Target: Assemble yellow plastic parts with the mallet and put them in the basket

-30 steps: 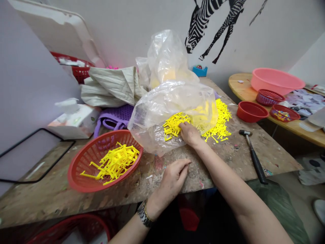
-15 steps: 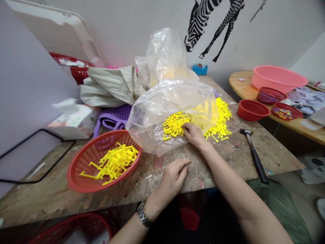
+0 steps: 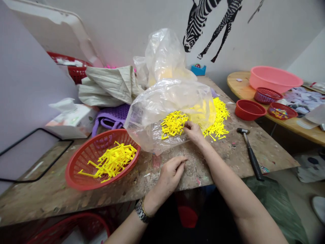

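A heap of small yellow plastic pieces (image 3: 217, 117) lies on the worn wooden table (image 3: 228, 159), partly under a crumpled clear plastic bag (image 3: 167, 108). My right hand (image 3: 194, 131) reaches into the bag's mouth, and its fingertips pinch yellow pieces (image 3: 174, 123) at the edge of the heap. My left hand (image 3: 170, 173) rests on the table near the front edge, fingers curled together against the thumb, with nothing visible in it. It wears a wristwatch (image 3: 141, 211). A red plastic basket (image 3: 76, 173) to the left holds more yellow pieces (image 3: 111, 161).
A hammer (image 3: 250, 154) lies right of the heap. Behind are a second clear bag (image 3: 164, 56), folded cloth (image 3: 109, 84), a purple mesh bag (image 3: 111, 117) and a tissue box (image 3: 71, 117). A side table at right carries a pink basin (image 3: 275, 78) and red bowls (image 3: 248, 109).
My right hand has shifted slightly right along the heap, its fingers closing on pieces. My left hand's fingers have curled in a little more. The view has drifted slightly.
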`<state>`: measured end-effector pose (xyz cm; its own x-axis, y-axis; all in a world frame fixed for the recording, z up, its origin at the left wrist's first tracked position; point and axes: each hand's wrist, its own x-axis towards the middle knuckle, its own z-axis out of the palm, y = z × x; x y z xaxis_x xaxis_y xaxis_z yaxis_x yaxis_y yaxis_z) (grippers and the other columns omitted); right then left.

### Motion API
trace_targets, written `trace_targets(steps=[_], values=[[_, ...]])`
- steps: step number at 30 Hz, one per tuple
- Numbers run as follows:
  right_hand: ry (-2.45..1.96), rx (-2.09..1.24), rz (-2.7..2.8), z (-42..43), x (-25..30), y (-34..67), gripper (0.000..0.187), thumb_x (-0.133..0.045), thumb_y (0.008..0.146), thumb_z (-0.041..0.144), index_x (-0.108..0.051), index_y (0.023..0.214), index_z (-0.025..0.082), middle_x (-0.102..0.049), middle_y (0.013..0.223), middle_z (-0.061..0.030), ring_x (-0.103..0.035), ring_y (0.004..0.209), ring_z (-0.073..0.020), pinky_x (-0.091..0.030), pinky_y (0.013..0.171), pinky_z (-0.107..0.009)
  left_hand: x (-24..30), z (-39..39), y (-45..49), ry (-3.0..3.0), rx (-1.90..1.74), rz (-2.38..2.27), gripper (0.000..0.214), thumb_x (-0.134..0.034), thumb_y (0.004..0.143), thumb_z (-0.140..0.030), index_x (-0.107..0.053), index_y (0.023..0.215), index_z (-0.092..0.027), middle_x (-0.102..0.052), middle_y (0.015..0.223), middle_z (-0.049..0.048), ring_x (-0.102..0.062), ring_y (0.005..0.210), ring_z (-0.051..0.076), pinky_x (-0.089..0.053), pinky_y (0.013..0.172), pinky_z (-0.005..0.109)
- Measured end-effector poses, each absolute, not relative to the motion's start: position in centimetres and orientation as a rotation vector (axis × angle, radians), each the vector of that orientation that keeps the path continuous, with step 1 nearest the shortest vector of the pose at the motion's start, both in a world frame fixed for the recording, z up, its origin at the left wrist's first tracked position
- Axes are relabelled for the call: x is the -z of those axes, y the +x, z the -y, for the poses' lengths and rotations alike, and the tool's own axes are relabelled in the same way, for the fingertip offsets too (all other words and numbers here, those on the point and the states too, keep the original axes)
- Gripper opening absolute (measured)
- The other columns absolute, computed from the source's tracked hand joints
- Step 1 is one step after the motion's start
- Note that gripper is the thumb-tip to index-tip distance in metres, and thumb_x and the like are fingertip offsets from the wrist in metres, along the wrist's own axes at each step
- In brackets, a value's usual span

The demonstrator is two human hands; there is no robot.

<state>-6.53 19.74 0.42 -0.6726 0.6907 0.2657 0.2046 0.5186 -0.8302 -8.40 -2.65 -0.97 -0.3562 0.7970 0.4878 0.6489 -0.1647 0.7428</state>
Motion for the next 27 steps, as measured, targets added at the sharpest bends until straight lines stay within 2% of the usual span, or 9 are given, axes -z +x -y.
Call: trace_targets(steps=[5, 10, 13, 15, 17, 21, 24, 27], values=[[-0.709, -1.165, 2.121, -19.1, -1.4, -5.8, 0.012, -0.055, 0.073, 0.029, -0.054, 0.064, 0.021, -0.048, 0.058, 0.0059, -0.046, 0.06, -0.0125, -0.035, 0.06, -0.025, 1.4, 2.4, -8.5, 1.649, -1.563, -1.952, 0.023, -0.052, 0.093, -0.016, -0.073, 0.103, -0.018, -0.078, 0.099, 0.0081, -0.073, 0.09, 0.02, -0.059, 0.083, 0.031], [-0.649, -1.23, 2.062, -16.9, -1.8, -3.5, 0.017, -0.055, 0.078, 0.035, -0.058, 0.069, 0.02, -0.054, 0.063, 0.004, -0.052, 0.066, -0.0137, -0.039, 0.064, -0.026, 1.1, 2.4, -8.6, 1.56, -1.619, -1.916, 0.022, -0.053, 0.094, -0.019, -0.072, 0.104, -0.019, -0.076, 0.101, 0.0074, -0.071, 0.094, 0.02, -0.057, 0.088, 0.032], [-0.569, -1.363, 1.945, -14.7, -2.1, -1.3, 0.014, -0.058, 0.078, 0.034, -0.062, 0.081, 0.021, -0.058, 0.068, 0.0034, -0.057, 0.068, -0.0145, -0.043, 0.066, -0.027, 0.7, 2.3, -8.8, 1.472, -1.665, -1.909, 0.022, -0.056, 0.094, -0.024, -0.07, 0.109, -0.019, -0.074, 0.101, 0.0079, -0.069, 0.094, 0.02, -0.056, 0.086, 0.032], [-0.534, -1.458, 1.869, -13.0, -2.3, 0.3, 0.021, -0.06, 0.079, 0.031, -0.062, 0.098, 0.021, -0.058, 0.067, 0.0048, -0.059, 0.066, -0.0142, -0.046, 0.067, -0.027, 0.6, 2.3, -8.9, 1.357, -1.697, -1.881, 0.025, -0.058, 0.093, -0.028, -0.068, 0.115, -0.018, -0.072, 0.102, 0.0085, -0.068, 0.089, 0.019, -0.056, 0.078, 0.03], [-0.526, -1.499, 1.855, -11.5, -2.4, 1.9, 0.026, -0.061, 0.081, 0.029, -0.061, 0.106, 0.022, -0.058, 0.067, 0.0057, -0.06, 0.064, -0.0139, -0.047, 0.067, -0.026, 0.5, 2.3, -8.8, 1.231, -1.715, -1.807, 0.03, -0.059, 0.092, -0.033, -0.065, 0.117, -0.018, -0.07, 0.103, 0.0091, -0.068, 0.081, 0.018, -0.055, 0.066, 0.027], [-0.548, -1.417, 1.92, -9.0, -2.4, 4.6, 0.014, -0.058, 0.088, 0.029, -0.065, 0.098, 0.022, -0.064, 0.073, 0.0029, -0.062, 0.068, -0.0141, -0.048, 0.068, -0.026, -0.1, 2.4, -8.2, 1.108, -1.625, -1.648, 0.033, -0.062, 0.09, -0.041, -0.065, 0.112, -0.016, -0.068, 0.095, 0.007, -0.064, 0.066, 0.015, -0.049, 0.049, 0.022], [-0.552, -1.292, 1.978, -7.9, -2.4, 5.9, 0.013, -0.056, 0.091, 0.026, -0.068, 0.088, 0.022, -0.069, 0.083, -0.0001, -0.065, 0.078, -0.0154, -0.049, 0.074, -0.027, -0.8, 2.6, -7.5, 1.166, -1.521, -1.624, 0.029, -0.061, 0.09, -0.041, -0.069, 0.104, -0.017, -0.068, 0.081, 0.0038, -0.06, 0.059, 0.014, -0.048, 0.05, 0.022], [-0.586, -1.246, 1.957, -7.4, -2.3, 6.9, 0.014, -0.055, 0.091, 0.023, -0.068, 0.086, 0.022, -0.071, 0.084, -0.0007, -0.066, 0.08, -0.0161, -0.05, 0.076, -0.028, -1.2, 2.6, -6.8, 1.276, -1.402, -1.631, 0.026, -0.06, 0.091, -0.038, -0.071, 0.102, -0.018, -0.068, 0.077, 0.0028, -0.06, 0.061, 0.014, -0.047, 0.052, 0.021]])
